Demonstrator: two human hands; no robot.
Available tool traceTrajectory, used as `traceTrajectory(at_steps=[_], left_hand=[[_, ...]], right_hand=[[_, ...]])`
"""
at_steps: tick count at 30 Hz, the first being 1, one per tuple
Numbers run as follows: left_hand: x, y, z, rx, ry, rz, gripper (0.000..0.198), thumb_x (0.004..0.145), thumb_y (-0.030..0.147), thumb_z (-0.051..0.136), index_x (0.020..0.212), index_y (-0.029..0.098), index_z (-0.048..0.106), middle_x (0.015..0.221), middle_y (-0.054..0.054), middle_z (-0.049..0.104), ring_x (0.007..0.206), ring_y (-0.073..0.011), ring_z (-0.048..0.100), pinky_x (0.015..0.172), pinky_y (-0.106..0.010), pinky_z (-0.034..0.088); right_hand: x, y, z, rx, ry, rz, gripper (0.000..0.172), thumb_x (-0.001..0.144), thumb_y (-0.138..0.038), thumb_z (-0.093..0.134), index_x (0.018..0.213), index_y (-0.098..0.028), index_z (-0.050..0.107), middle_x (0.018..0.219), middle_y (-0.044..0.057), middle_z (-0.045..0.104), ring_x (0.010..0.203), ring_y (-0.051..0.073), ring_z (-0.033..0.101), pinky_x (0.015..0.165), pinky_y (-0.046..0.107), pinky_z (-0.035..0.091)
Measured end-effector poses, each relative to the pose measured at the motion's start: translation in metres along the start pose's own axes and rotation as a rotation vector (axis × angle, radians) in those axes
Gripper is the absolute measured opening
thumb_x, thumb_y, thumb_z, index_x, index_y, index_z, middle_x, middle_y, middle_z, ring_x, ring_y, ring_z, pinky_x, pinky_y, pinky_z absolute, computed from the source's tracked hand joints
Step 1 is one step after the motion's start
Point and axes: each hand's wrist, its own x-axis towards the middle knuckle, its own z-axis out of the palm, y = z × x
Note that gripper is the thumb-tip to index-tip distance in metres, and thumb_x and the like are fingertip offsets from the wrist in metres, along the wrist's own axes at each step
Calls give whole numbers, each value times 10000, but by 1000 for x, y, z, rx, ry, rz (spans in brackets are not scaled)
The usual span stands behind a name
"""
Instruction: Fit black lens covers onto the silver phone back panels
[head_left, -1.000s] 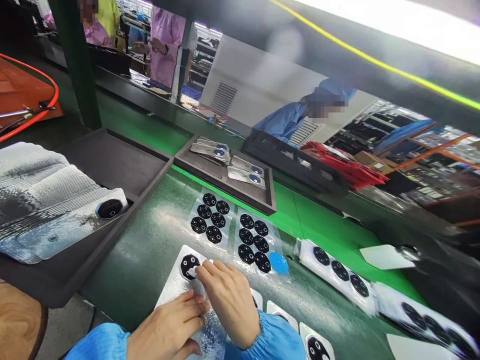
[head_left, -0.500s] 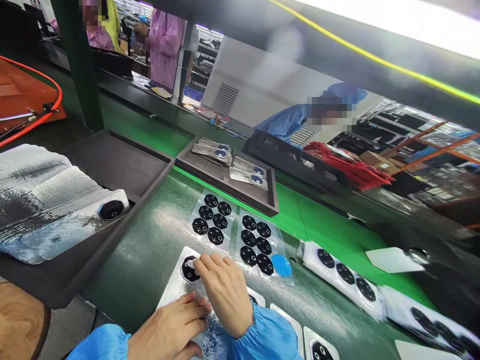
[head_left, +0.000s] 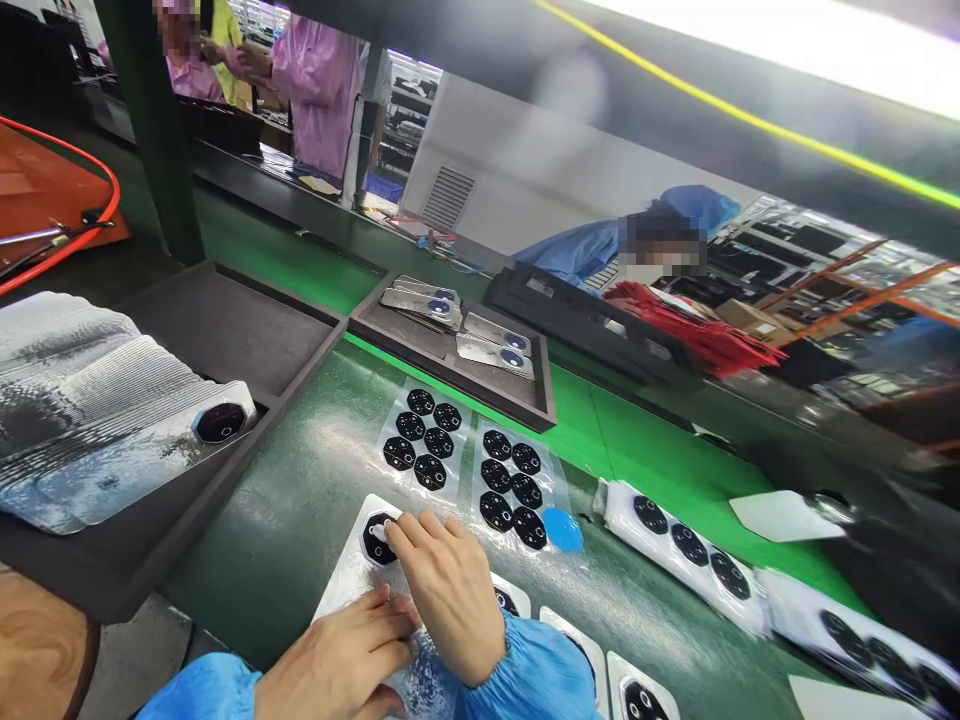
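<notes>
A silver phone back cover [head_left: 352,578] lies on the green belt in front of me, its black octagonal camera ring [head_left: 377,539] at the far end. My right hand [head_left: 448,588] rests on the cover with fingertips pinched on a small white piece at the camera ring. My left hand [head_left: 341,662] lies flat on the cover's near part, fingers stretched out and pressing it down. Two clear sheets of black octagonal stickers [head_left: 420,441] [head_left: 512,487] lie just beyond, one with a blue tab [head_left: 562,528].
A dark tray [head_left: 247,330] at left holds a stack of silver covers [head_left: 105,420]. Another tray [head_left: 457,345] with several covers sits farther back. More sticker strips [head_left: 679,545] and covers [head_left: 637,690] lie to the right. People in pink and blue coats work across the line.
My right fingertips have shifted slightly over the camera ring. My left hand has stayed pressed on the cover. The view has barely moved.
</notes>
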Motion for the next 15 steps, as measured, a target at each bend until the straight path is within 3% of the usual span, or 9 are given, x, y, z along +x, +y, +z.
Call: traceTrajectory(at_steps=[10,15], left_hand=[[0,-1,-1,-2,-1,-2,347,872,201,691,1211,212,618,1349,-58,623,1315,-257,520,1163,-407,365],[-1,-3,-1,-33,10,14,370,887,210,673,1248,230,591,1381,-49,598,1327,-233,508,1175,-397,335]], right_hand=[[1,-2,1,-10,-4,23,218,815,-77,694,789,-216,529,752,-15,583,678,193,472,608,346,257],[3,0,1,-4,-10,22,230,820,-85,700,781,-218,516,752,-18,591,672,189,483,610,342,263]])
